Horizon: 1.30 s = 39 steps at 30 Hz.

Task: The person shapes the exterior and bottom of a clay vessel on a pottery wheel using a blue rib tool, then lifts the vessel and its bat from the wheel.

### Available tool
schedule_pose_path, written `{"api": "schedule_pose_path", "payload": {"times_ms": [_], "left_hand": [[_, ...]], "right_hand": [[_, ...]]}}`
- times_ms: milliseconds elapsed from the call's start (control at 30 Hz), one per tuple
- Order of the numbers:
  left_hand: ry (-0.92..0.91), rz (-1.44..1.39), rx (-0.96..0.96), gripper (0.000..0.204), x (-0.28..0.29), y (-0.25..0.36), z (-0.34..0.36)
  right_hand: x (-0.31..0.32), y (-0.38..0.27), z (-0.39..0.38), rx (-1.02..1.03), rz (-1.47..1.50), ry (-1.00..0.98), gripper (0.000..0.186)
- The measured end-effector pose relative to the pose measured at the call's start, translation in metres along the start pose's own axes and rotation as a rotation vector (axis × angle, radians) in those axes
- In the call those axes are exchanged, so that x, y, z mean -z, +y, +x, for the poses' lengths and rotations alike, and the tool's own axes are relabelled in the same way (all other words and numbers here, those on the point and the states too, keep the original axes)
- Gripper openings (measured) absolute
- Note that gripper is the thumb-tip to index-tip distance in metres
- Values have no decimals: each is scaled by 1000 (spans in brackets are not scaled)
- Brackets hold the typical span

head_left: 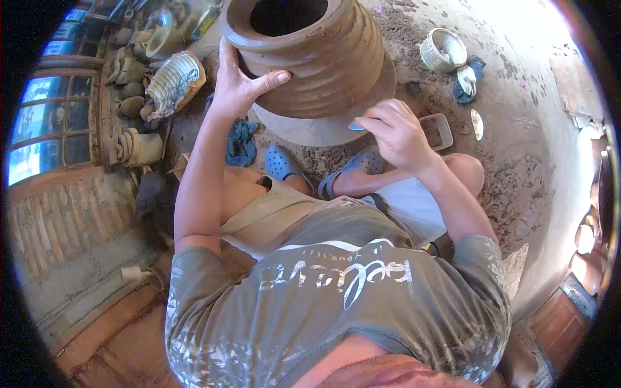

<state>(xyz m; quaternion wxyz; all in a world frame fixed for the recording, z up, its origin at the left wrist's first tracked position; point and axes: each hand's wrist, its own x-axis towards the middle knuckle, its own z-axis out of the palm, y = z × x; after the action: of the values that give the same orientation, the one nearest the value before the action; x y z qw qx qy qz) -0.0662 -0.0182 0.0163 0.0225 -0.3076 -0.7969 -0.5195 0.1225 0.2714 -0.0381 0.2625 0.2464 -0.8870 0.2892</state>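
A large brown clay pot (323, 58) with ridged walls stands on a round wheel disc (317, 129) in front of me. My left hand (242, 81) lies flat against the pot's left wall, fingers spread, thumb along a ridge. My right hand (394, 132) hovers at the pot's lower right, fingers pinched on a small bluish flat tool (357, 125) near the disc's edge. My feet in blue clogs (281, 161) rest below the disc.
A small rectangular tub (436, 129) sits right of my right hand. A white bowl (443, 48) and a blue rag (467, 81) lie farther back on the dusty floor. Clay pots and pieces (171, 81) crowd the left, by a brick wall (65, 213) and windows.
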Motion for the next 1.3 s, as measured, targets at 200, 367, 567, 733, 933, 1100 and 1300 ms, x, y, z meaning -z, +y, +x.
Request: {"api": "schedule_pose_path", "payload": {"times_ms": [200, 367, 567, 733, 933, 1100, 1300], "left_hand": [[14, 21, 25, 122, -3, -6, -3], [91, -20, -36, 135, -14, 6, -8], [202, 629, -161, 159, -65, 27, -58], [211, 382, -174, 124, -55, 6, -55], [213, 106, -217, 133, -40, 1, -48], [103, 324, -100, 153, -36, -8, -45], [96, 441, -108, 155, -33, -8, -44]], "right_hand": [[-14, -17, -41, -1276, 1168, 405, 29], [-14, -22, -40, -1115, 1176, 439, 33], [-10, -15, -21, -797, 772, 504, 22], [-13, -10, -12, -401, 264, 471, 23], [-19, -4, 6, 81, -101, 362, 38], [-25, 2, 16, 160, -127, 339, 38], [-32, 8, 16, 124, -39, 286, 36]]}}
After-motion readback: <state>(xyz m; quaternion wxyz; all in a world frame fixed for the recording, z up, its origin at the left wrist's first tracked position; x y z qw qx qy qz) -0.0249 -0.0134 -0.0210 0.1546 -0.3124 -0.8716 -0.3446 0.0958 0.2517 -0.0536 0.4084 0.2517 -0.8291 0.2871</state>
